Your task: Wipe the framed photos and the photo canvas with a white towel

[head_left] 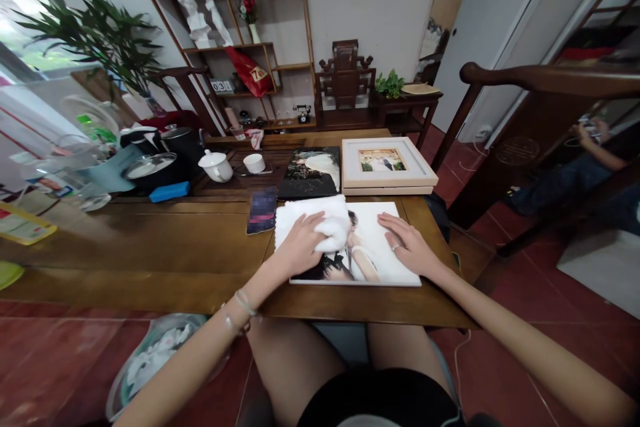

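Note:
A white photo panel (385, 267) with a picture of two people lies flat at the table's front edge. My left hand (301, 240) presses a bunched white cloth (333, 230) onto its left half, the fingers curled over the cloth. Cloth and hand hide part of the picture. On the panel's right side rests my right hand (410, 243), flat with the fingers stretched out and a ring on one of them. A phone (261, 210) lies just left of the cloth. Behind the panel are a dark photo panel (310, 172) and a framed wedding photo (387, 160).
On the wooden table (150, 240), a white lidded cup (216, 165), a small white cup (255, 163), a blue block (170, 191) and a black pot (150, 170) stand to the left. Below is a waste bin (160, 353). A chair (520, 120) and a seated person are at right.

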`<move>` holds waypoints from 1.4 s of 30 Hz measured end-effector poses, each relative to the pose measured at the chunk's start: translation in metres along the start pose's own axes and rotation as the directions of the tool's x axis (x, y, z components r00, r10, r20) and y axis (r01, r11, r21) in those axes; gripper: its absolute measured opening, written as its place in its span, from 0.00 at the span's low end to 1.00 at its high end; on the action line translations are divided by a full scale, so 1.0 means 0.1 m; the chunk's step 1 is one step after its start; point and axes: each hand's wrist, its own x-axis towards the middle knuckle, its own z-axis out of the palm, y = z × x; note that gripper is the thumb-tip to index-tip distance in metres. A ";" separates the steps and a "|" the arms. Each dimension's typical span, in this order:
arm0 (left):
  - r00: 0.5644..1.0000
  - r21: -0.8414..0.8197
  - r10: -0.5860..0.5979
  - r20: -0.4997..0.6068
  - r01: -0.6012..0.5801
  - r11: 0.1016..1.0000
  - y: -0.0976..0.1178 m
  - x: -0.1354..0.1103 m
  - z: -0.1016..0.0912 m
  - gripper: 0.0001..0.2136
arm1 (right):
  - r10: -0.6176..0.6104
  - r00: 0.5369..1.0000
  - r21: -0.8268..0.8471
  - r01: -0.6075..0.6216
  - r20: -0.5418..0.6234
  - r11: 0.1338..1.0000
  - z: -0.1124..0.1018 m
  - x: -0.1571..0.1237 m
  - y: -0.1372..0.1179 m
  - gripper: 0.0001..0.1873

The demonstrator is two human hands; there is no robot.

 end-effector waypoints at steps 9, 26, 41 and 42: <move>0.958 -0.139 0.255 0.128 -0.237 0.962 0.52 -0.73 -0.14 0.14 | -0.018 1.000 -0.011 0.018 -0.011 1.000 0.01 0.00 0.02 0.19; 0.996 -0.034 0.066 0.064 -0.064 0.997 -0.11 0.32 -0.01 0.16 | -0.022 1.000 0.010 0.022 -0.011 1.000 0.02 0.01 0.04 0.18; 0.958 -0.095 0.239 0.157 -0.226 0.969 0.38 -0.37 -0.11 0.15 | -0.006 1.000 0.014 0.007 -0.015 1.000 0.01 0.01 0.01 0.19; 0.968 -0.071 0.201 0.153 -0.192 0.979 0.27 -0.26 -0.11 0.14 | -0.003 1.000 0.017 0.003 -0.014 1.000 0.01 0.01 0.00 0.19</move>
